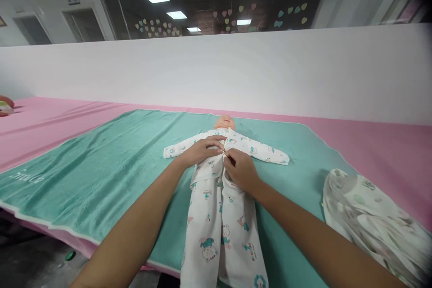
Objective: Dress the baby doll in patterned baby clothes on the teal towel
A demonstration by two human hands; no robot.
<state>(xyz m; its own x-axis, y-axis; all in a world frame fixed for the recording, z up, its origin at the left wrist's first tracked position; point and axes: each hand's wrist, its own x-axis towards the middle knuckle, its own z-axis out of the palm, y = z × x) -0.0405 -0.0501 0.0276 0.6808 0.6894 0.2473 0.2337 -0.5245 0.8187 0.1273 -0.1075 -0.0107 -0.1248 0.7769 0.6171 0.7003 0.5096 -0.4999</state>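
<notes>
Right now both hands are working at the front of a white printed top (209, 167), which is lying on a doll (225, 121) stretched out face up on a teal towel (101, 166). The right hand (240, 168) is curling closed, thumb and fingers seemingly pinching a bit of the top's front edge near the middle (a tie or a fastener, perhaps; it is too small to tell). The left hand (206, 148) is lying flatter, fingers spreading over the chest, its fingertips nearly meeting the right ones; whether they are gripping cloth, I cannot tell.

As I judge it, the pinched bit could be slipping free if the fingertips are holding too little of it, and uneven pulling could be skewing the front panels or dragging the doll sideways, since nothing but the towel appears to be supporting it. The towel itself is showing loose ripples, so it could be bunching under a tug.

Below the top, matching trousers (205, 220) are running toward the near edge between the forearms. A heap of pale cloth (371, 216) is sitting beyond the right forearm, apart from the doll and not blocking either hand. Behind, a white partition (216, 72) is bordering the pink surface (388, 157). The hands themselves are hiding the contact point.
</notes>
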